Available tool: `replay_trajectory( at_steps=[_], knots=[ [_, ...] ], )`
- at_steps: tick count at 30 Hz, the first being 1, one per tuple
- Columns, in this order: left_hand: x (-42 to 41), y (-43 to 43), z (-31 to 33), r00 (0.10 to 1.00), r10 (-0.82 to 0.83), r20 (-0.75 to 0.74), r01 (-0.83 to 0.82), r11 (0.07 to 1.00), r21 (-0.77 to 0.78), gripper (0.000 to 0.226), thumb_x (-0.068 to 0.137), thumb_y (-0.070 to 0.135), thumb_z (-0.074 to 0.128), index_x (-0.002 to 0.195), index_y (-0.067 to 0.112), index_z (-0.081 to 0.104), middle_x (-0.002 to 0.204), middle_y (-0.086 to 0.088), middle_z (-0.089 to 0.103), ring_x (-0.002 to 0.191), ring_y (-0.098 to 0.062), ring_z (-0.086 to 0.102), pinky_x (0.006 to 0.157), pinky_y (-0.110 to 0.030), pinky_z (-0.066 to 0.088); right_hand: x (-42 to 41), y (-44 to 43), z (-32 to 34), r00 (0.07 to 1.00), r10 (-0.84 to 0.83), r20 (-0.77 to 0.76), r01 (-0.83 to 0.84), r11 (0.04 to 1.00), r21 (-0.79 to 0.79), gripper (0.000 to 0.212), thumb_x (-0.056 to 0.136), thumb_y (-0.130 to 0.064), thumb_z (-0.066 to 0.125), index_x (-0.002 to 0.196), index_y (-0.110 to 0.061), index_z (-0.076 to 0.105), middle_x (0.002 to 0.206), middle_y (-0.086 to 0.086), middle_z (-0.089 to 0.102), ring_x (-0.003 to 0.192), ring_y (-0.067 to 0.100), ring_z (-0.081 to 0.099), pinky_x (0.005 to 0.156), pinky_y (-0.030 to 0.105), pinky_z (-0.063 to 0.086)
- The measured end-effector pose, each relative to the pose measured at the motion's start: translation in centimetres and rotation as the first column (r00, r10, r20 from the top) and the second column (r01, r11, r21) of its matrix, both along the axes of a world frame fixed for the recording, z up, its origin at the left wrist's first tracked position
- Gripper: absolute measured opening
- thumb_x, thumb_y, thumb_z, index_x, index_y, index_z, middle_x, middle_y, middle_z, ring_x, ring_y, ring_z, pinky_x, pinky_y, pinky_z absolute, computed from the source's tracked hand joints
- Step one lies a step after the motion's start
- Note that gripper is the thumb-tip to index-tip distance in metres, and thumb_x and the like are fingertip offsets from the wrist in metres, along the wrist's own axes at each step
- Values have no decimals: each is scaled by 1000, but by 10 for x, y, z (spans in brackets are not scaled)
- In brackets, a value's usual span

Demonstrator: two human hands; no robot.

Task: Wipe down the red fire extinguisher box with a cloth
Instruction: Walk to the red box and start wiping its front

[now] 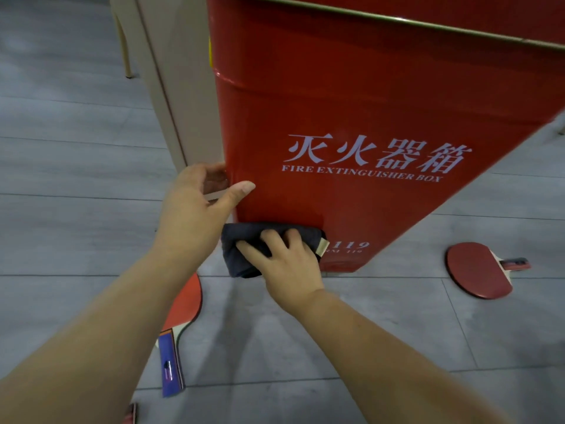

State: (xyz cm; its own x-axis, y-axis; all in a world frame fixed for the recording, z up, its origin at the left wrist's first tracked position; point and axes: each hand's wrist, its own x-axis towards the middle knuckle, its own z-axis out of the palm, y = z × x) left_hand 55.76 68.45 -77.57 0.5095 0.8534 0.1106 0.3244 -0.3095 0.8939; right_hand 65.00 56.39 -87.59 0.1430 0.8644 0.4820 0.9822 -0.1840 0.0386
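Observation:
The red fire extinguisher box [351, 96] stands on the floor in front of me, white lettering on its front face. My right hand [287, 264] presses a folded dark cloth [241, 255] flat against the lower left part of that face, near the bottom edge. My left hand [195, 206] grips the box's left front corner, thumb on the red front and fingers curled round the side. The cloth covers part of the lower lettering.
A beige panel [171, 87] stands against the box's left side. Table tennis paddles lie on the grey tiled floor: one [480, 273] to the right of the box, another [180, 325] under my left forearm. A chair leg [123, 50] is at the upper left.

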Motion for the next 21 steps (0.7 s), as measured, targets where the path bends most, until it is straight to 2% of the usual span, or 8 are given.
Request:
replay_trajectory(
  at_steps=[3,6,9,12,16,18,19,21],
  knots=[
    [-2,-4,-14,999,-25,-48,24,1000,-19,47,81,37,68,123,20,52,108,2,61,89,-5,58,67,-10,40,17,-20,1,990,-128,-63,130,991,30,39,77,-18,43,113,-32,49,101,4,39,71,33,51,44,30,42],
    [-1,-10,-27,998,-25,-66,21,998,-52,53,80,36,69,127,21,49,108,4,59,86,-3,59,68,-11,40,36,-42,3,963,-243,-116,251,967,54,41,76,-15,39,113,-31,46,101,5,36,75,34,50,41,32,43],
    [4,-12,-36,999,7,-46,-11,996,-84,50,81,37,68,125,19,51,109,3,61,89,-8,61,67,-11,40,51,-60,3,919,-331,-214,358,928,102,41,73,-12,35,111,-26,44,101,7,33,81,30,38,48,37,42],
    [9,-16,-42,998,37,-53,-43,992,-120,49,82,41,65,124,19,52,109,6,62,83,4,57,66,-10,39,66,-76,-1,859,-398,-322,455,881,126,42,70,-8,39,110,-21,41,105,11,35,82,38,48,58,40,38],
    [8,-19,-45,996,52,-69,-62,987,-146,47,84,44,62,124,23,51,108,7,62,83,3,57,69,-17,41,86,-96,-8,725,-422,-544,556,825,102,49,73,-1,43,114,-25,30,116,13,31,88,36,44,70,49,46],
    [8,-19,-44,994,62,-93,-75,988,-134,45,83,45,62,121,23,52,105,6,63,82,-1,59,70,-22,42,87,-100,-9,607,-444,-659,632,772,63,60,73,10,48,116,-27,28,119,17,31,94,35,44,77,42,46],
    [8,-19,-43,992,64,-105,-77,989,-128,44,83,46,62,119,23,53,103,6,63,83,-6,61,71,-24,42,89,-100,-10,527,-467,-710,693,720,41,62,75,9,51,123,-23,30,121,15,33,99,30,44,83,32,42],
    [7,-17,-43,990,60,-124,-75,989,-124,42,82,47,63,115,23,54,100,5,64,84,-13,62,72,-25,41,93,-97,-12,418,-490,-765,769,639,10,52,80,1,56,129,-5,39,116,4,37,97,16,39,84,13,31]
  ],
)
